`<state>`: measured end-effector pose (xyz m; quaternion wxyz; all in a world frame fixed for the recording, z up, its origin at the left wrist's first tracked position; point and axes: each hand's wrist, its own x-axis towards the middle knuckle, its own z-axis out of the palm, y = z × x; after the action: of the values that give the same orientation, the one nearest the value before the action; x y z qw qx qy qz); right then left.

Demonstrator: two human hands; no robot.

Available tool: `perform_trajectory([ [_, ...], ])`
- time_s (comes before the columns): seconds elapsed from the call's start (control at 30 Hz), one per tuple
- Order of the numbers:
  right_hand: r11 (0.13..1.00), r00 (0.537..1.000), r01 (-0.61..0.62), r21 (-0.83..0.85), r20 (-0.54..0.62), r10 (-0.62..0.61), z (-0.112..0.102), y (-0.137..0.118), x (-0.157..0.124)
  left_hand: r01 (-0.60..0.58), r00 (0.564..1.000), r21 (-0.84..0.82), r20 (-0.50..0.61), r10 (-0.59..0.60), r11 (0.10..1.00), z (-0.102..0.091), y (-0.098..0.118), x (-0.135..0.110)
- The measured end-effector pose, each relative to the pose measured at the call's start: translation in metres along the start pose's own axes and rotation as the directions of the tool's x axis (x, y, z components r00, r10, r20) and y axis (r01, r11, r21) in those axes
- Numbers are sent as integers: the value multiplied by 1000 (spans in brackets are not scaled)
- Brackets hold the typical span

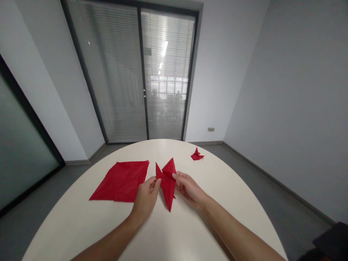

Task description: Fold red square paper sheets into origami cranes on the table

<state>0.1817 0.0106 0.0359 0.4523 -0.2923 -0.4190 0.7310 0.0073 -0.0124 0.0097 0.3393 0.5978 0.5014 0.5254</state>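
Note:
A partly folded piece of red paper [168,185], pointed at its top and bottom, is held just above the white table [217,188]. My left hand [146,197] pinches its left flap with thumb and fingers. On the right edge of the fold, my right hand [188,187] grips with closed fingers. A flat red paper sheet [122,180] with crease lines lies on the table just left of my left hand. A small finished red folded figure [197,155] rests further back on the right.
The round white table ends in a curved edge close behind the small figure. Beyond it are grey floor, a glass door with blinds [144,72] and grey walls. A dark object [330,241] sits at the bottom right corner.

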Motion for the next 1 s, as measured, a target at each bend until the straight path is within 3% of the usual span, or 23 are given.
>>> perform_trajectory([
  [0.23,995,993,80,51,-89,-76,0,0,1,-1,997,-81,-80,-5,997,0,-2,3],
  [0.43,975,978,211,-74,15,-210,-3,5,3,100,995,-344,9,-103,934,3,2,3],
  [0.57,918,947,319,-234,110,-300,-6,8,4,163,986,-399,43,-159,902,1,10,0],
  [0.77,827,917,394,-401,225,-328,2,9,-3,295,956,-447,137,-261,845,0,21,0],
  [0.9,771,907,419,-479,191,-374,6,9,-7,331,941,-552,132,-312,765,1,17,2],
  [1.0,794,913,406,-452,171,-370,5,9,-8,365,924,-634,157,-349,682,1,13,4],
])
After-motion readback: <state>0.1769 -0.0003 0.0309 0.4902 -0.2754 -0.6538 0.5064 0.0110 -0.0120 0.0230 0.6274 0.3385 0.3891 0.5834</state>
